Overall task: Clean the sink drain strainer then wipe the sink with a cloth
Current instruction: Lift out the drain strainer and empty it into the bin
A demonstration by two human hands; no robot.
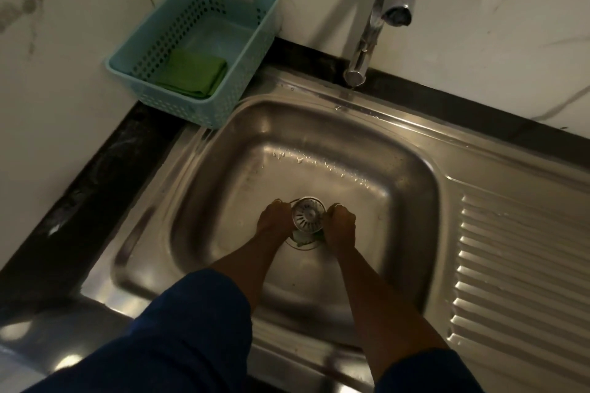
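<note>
The round perforated steel strainer (308,214) is gripped by the left hand (275,217) and right hand (340,227) over the drain opening (301,244). It may be dropped should the wet metal slip.

A dark counter (79,188) carries a steel sink (399,143) let into it. The fingers (277,203) are low over the middle of the basin floor. Up and left of the fingers, well apart, a teal basket (204,108) stands on the counter's back corner against the wall, its near corner reaching over the sink's rim. Up and right of them a tap (367,41) rises from the back ledge. To their right lies the ribbed drainboard (517,265). Just beyond the fingers, water drops (319,166) dot the basin.
</note>
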